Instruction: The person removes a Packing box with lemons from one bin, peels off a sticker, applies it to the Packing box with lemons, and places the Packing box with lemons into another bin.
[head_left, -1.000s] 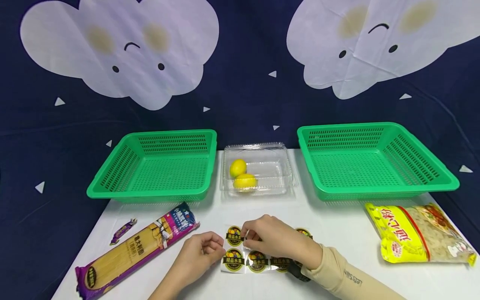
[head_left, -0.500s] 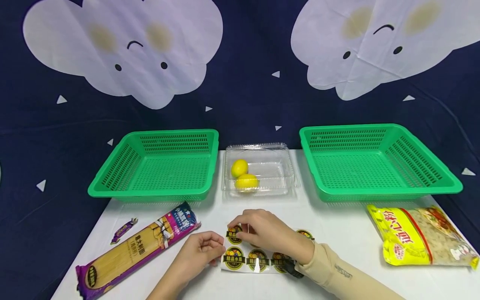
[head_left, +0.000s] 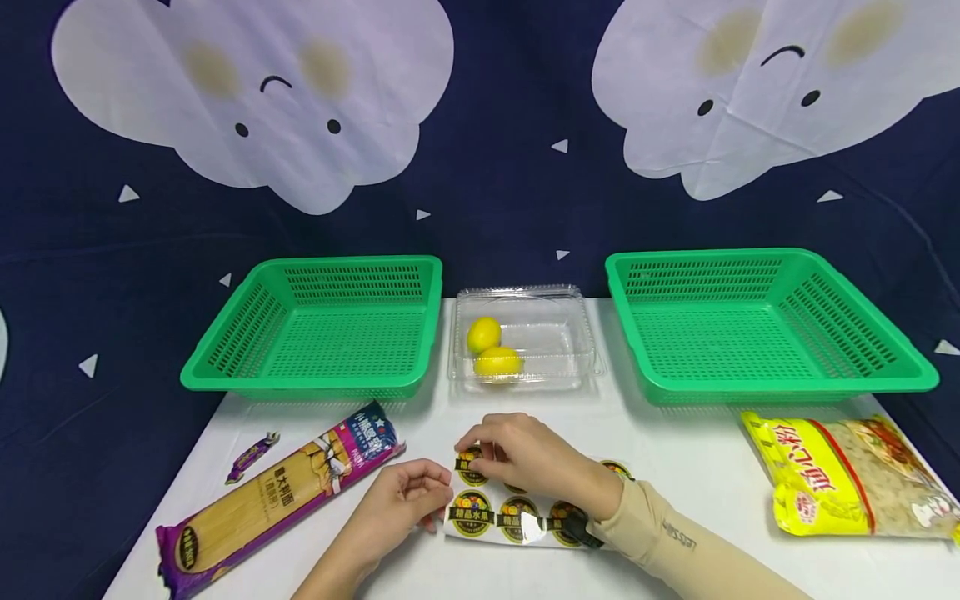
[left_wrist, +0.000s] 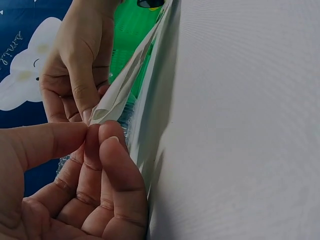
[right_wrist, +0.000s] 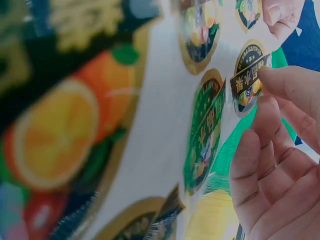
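Note:
A glossy white sheet of round fruit stickers (head_left: pixel 497 527) lies in front of the person, its rows of black-and-gold labels facing up. My left hand (head_left: pixel 397 508) pinches the sheet's left edge between thumb and fingertips; in the left wrist view the white back of the sheet (left_wrist: pixel 116 92) bends and lifts near those fingers. My right hand (head_left: pixel 528 454) reaches across the sheet and pinches it at the top left sticker (right_wrist: pixel 247 77), thumb and index finger on its border. The right forearm and a dark wrist device hide part of the other labels.
Two green baskets (head_left: pixel 348 385) (head_left: pixel 787 387) stand at the back. Between them a clear plastic box (head_left: pixel 558 333) holds two lemons (head_left: pixel 498 362). Left lie a spaghetti pack (head_left: pixel 262 508) and a small purple-wrapped candy (head_left: pixel 251 457); right, a yellow pasta bag (head_left: pixel 847 475).
My right hand has moved left across the sheet, from beside the top left sticker onto it. My left hand stays at the left edge. The head view has shifted slightly.

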